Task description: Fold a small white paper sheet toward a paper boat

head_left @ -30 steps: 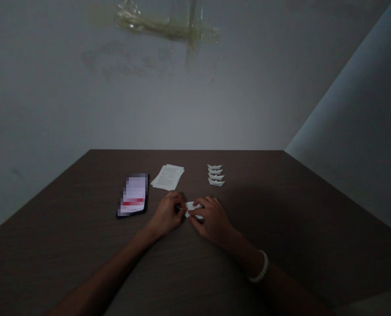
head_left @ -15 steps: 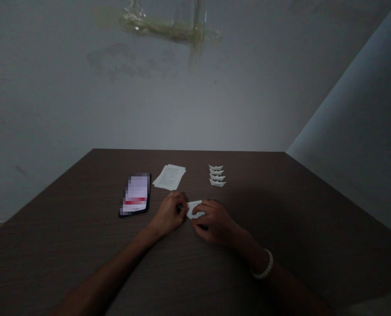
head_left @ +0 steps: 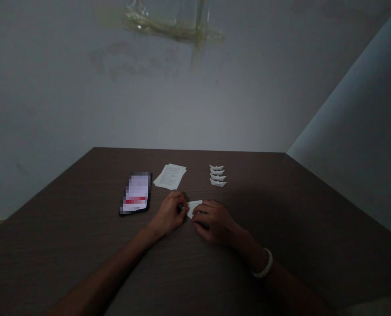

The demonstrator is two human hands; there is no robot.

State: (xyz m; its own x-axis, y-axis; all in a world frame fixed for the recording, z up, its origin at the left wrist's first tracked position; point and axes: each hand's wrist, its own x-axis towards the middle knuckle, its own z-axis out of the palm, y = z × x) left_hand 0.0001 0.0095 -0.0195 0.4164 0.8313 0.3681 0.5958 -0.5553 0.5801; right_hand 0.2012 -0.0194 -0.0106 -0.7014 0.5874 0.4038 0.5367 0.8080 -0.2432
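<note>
A small piece of printed white paper lies on the table between my two hands. My left hand is closed, its thumb and fingertips pinching the paper's left end. From the right, my right hand has its curled fingers on the paper and covers its right part. Whether the paper is folded beneath those fingers I cannot make out. Beyond my right hand, several small folded paper boats stand in a column. A stack of printed paper sheets lies past my left hand.
A phone with a lit, blurred screen rests on the dark wooden table left of my left hand. Behind the table's far edge rises a grey wall with brownish tape on it. Another wall slants along the right.
The fingers of my right hand have shifted slightly over the paper and cover it differently. My left hand keeps its pinch. The whole view has moved a little.
</note>
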